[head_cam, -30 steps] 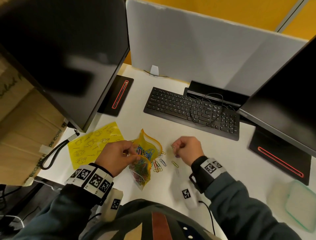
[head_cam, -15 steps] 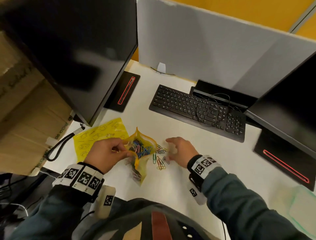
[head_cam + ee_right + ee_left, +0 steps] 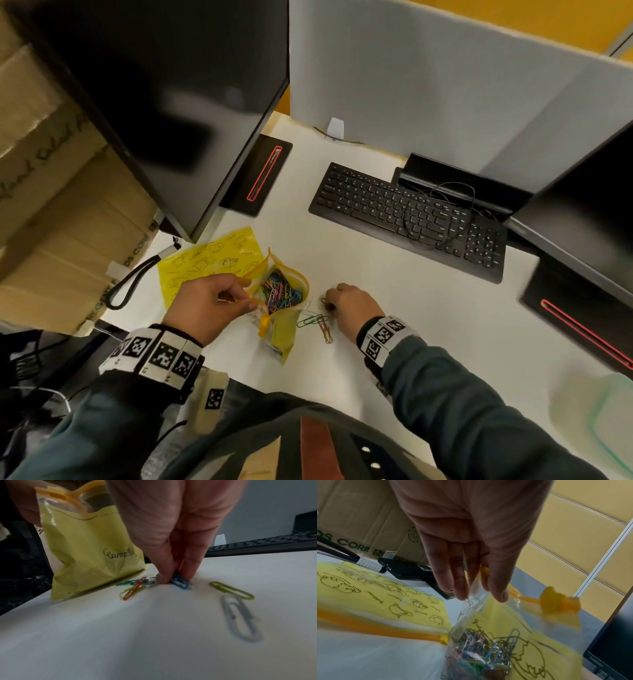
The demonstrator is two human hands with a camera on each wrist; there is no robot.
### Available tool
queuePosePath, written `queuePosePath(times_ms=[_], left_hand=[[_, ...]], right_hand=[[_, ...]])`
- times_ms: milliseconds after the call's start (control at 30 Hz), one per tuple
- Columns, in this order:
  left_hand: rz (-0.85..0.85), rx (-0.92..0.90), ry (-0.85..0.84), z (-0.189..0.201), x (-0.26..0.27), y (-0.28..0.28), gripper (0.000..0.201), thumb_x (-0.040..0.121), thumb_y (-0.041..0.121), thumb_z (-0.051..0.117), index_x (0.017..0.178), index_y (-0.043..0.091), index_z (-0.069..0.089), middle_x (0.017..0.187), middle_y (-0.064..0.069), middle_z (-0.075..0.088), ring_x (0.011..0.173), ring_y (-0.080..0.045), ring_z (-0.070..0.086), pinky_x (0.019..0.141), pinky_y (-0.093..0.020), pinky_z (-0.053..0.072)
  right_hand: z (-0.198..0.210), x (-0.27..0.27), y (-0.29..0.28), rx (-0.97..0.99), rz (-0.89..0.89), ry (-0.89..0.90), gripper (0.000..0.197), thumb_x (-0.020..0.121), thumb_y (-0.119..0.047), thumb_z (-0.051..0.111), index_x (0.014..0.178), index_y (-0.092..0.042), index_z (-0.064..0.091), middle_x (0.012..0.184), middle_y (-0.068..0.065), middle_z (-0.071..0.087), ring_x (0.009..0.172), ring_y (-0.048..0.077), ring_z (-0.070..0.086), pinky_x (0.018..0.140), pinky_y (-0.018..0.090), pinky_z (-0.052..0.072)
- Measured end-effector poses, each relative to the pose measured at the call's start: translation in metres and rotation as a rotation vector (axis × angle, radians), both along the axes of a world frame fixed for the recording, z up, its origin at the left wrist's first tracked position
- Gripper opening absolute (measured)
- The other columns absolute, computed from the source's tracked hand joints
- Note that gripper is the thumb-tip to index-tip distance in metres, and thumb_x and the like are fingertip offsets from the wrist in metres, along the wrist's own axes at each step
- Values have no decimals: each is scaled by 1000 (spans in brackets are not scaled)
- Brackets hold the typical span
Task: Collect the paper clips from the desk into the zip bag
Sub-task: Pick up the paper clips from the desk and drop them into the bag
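Note:
A yellow zip bag (image 3: 281,329) (image 3: 85,555) (image 3: 505,622) stands on the white desk (image 3: 428,325) with its orange-rimmed mouth wide, coloured paper clips (image 3: 279,289) (image 3: 481,650) heaped inside. My left hand (image 3: 219,305) (image 3: 471,547) pinches the bag's near rim and holds the mouth apart. Just right of the bag my right hand (image 3: 346,306) (image 3: 176,580) is down on the desk, thumb and finger pinching a blue clip (image 3: 180,583). Green, red and yellow-green clips (image 3: 318,323) (image 3: 133,588) lie between bag and hand. An olive clip (image 3: 231,590) and a grey clip (image 3: 240,618) lie closer to the wrist.
A second flat yellow bag (image 3: 205,263) lies left of the open one, a black keyboard (image 3: 407,219) behind. Two dark monitors (image 3: 171,102) (image 3: 582,212) overhang the desk's sides. A cardboard box (image 3: 51,205) stands at the left, a clear lidded box (image 3: 596,411) near right.
My right hand went from a raised fist to reaching leftward, then came down onto the loose clips beside the bag. The left hand has spread the bag's mouth wider.

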State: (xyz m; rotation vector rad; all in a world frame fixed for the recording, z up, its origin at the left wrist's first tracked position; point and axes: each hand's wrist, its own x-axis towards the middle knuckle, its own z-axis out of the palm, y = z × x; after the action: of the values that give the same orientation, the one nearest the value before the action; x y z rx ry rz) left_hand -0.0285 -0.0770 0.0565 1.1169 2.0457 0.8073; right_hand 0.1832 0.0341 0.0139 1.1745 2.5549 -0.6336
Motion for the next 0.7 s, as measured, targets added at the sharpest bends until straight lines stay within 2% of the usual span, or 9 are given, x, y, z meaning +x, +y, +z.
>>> queuePosePath(times_ms=[133,233,300,400,500,567,633,700], left_hand=[[-49,11,6,1,8,1,15,67,13,78,65,6,65,92,5,66,72,13,59,60,4,37],[-76,8,9,2,15,2,14,68,15,78,65,10,66,96,7,66,77,7,59,62,1,38],[-88,13,13,3,15,3,13,68,14,78,66,10,66,97,7,66,80,9,57,63,1,38],[-91,31,11,4,16,4,13,67,14,78,65,10,66,96,7,67,80,6,59,66,-2,40],[-76,43,-20,5,19,6,16,65,15,80,64,9,65,96,5,68,84,-6,64,75,-19,47],[-78,39,-26,7,22,8,18,64,17,80,64,8,64,96,4,68,85,-11,65,78,-26,48],[-79,35,-16,8,21,8,18,64,18,80,64,9,64,95,5,69,83,-9,65,77,-26,48],[-69,39,-27,9,19,7,17,65,15,80,63,9,64,96,5,68,76,3,63,74,-18,46]], right_hand=[[2,10,2,-3,-96,-5,27,89,-2,41,111,-4,56,111,17,59,102,33,57,83,34,45],[2,22,6,-47,-239,30,21,87,-5,48,102,-7,62,103,14,65,97,30,60,77,26,43],[10,28,9,-83,-369,108,16,84,-7,54,95,-9,66,97,11,68,92,27,61,74,22,42],[37,24,10,-66,-484,346,14,78,-3,60,86,-10,69,87,7,69,80,20,62,75,24,50],[71,2,3,-73,-402,561,15,76,-2,63,87,-10,71,82,7,70,73,16,60,73,24,50],[86,-15,-3,-127,-246,552,15,79,-6,66,92,-11,72,82,4,69,72,12,57,71,19,47],[90,-26,-4,-152,-140,481,21,80,-15,68,101,-15,71,92,2,70,77,13,59,75,23,47],[86,-23,1,-159,-212,498,24,81,-18,68,105,-18,69,98,0,69,81,16,61,79,25,48]])
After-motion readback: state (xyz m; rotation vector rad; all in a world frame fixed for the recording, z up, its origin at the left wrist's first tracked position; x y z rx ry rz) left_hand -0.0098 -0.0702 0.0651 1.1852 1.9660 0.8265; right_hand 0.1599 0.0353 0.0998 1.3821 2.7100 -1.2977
